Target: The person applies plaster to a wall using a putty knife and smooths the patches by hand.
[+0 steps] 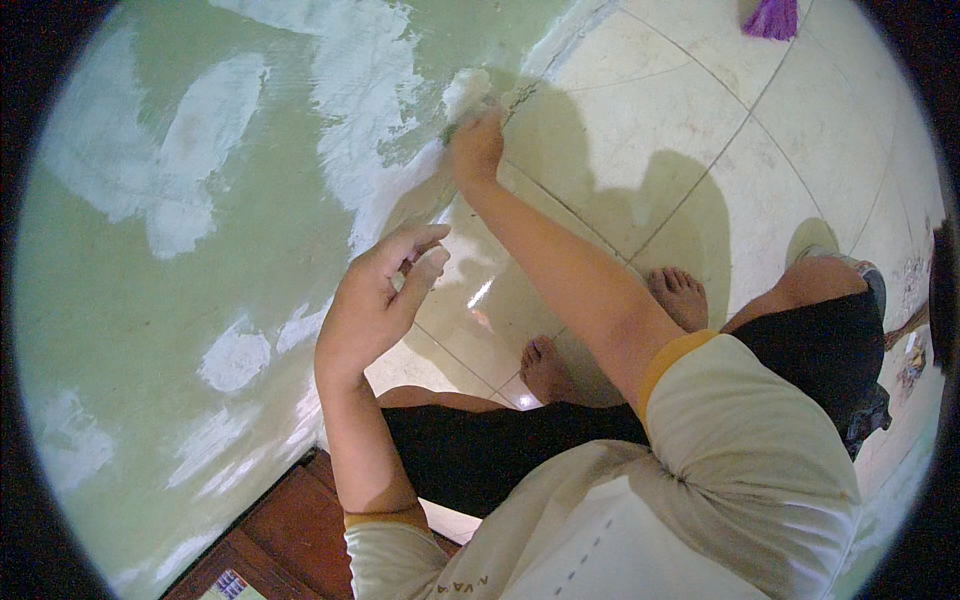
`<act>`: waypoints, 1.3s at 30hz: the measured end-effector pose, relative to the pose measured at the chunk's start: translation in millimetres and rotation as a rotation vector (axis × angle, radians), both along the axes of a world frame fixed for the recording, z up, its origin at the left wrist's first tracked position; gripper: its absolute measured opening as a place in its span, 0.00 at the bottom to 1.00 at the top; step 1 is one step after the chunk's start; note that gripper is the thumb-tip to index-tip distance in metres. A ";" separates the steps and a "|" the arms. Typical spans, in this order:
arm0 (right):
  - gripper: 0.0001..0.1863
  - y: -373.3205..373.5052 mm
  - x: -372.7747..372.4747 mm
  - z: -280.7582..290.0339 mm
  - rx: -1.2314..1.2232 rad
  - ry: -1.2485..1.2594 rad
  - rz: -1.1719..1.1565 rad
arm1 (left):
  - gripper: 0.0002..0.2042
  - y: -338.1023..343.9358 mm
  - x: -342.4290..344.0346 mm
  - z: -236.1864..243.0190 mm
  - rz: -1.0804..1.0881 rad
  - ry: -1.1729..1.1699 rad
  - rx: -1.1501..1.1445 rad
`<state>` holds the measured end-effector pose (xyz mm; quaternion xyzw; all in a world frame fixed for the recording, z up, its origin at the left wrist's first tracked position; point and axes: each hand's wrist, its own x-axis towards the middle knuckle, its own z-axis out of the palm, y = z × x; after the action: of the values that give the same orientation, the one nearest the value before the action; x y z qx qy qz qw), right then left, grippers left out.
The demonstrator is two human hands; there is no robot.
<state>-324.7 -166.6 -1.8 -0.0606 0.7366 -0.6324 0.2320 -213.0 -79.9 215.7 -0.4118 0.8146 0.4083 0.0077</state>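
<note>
Green wall (250, 260) by right hand (479, 145), lettered shirt (570, 530)

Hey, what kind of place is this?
Probably a room indoors, perhaps in a home: there's a green wall with white patches, a pale tiled floor meeting it, and a brown wooden piece, maybe furniture or a door.

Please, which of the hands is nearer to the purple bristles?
Right. The right hand is by the green wall, left of the purple bristles and lower in the picture. The left hand is farther left and even lower.
</note>
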 end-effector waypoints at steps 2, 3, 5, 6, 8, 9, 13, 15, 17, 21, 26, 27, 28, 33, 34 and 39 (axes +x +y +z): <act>0.16 -1.3 21.3 23.4 -0.165 0.284 0.124 | 0.13 -2.1 5.8 2.9 -0.006 -0.029 -0.012; 0.17 2.9 29.5 37.6 -0.243 0.429 0.184 | 0.13 -2.1 10.7 3.2 -0.010 -0.027 -0.014; 0.15 3.5 25.4 54.4 -0.241 0.398 0.259 | 0.13 -2.5 12.7 1.1 -0.021 -0.004 -0.026; 0.15 2.0 25.1 60.5 -0.244 0.378 0.298 | 0.13 -2.4 13.8 -0.2 -0.017 0.006 -0.030; 0.13 -2.4 13.3 28.8 -0.093 0.266 0.217 | 0.13 -4.6 9.3 1.4 -0.013 0.017 -0.017; 0.13 -6.7 3.6 9.5 -0.012 0.213 0.173 | 0.13 -6.0 3.4 0.1 -0.012 0.018 0.003; 0.12 -17.7 5.4 10.4 -0.036 0.290 0.029 | 0.13 -4.9 0.9 4.1 -0.013 -0.039 0.048; 0.16 -2.5 25.6 65.2 -0.173 0.327 0.235 | 0.13 -2.9 20.3 -2.4 0.003 -0.011 0.013; 0.15 0.6 19.3 55.1 -0.134 0.396 0.276 | 0.13 -3.5 15.8 -1.2 -0.005 0.014 0.001; 0.12 0.7 5.6 4.1 -0.052 0.232 0.009 | 0.14 -4.4 3.4 -1.6 0.002 0.012 0.004; 0.13 1.1 40.2 38.6 -0.176 0.342 0.236 | 0.14 -0.5 23.1 -0.6 0.020 -0.005 0.009; 0.14 1.8 38.7 56.9 -0.244 0.365 0.285 | 0.14 -0.6 22.3 -0.8 0.031 0.010 0.009; 0.14 0.3 41.7 46.4 -0.212 0.390 0.241 | 0.14 -0.6 22.1 -1.0 0.043 0.024 0.009; 0.15 -8.5 8.8 -8.1 0.038 0.044 -0.019 | 0.14 -5.9 5.6 -2.0 0.001 -0.011 0.010; 0.15 -11.5 10.8 -8.1 -0.004 0.151 0.003 | 0.14 -5.4 5.2 -1.0 0.007 -0.030 0.017; 0.15 -4.6 21.5 54.7 -0.211 0.349 0.270 | 0.14 -2.9 19.0 -2.8 0.026 0.015 0.018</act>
<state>-303.2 -171.2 52.9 -0.2908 0.6805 -0.6491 0.1762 -194.0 -82.8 213.0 -0.4191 0.8055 0.4189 0.0002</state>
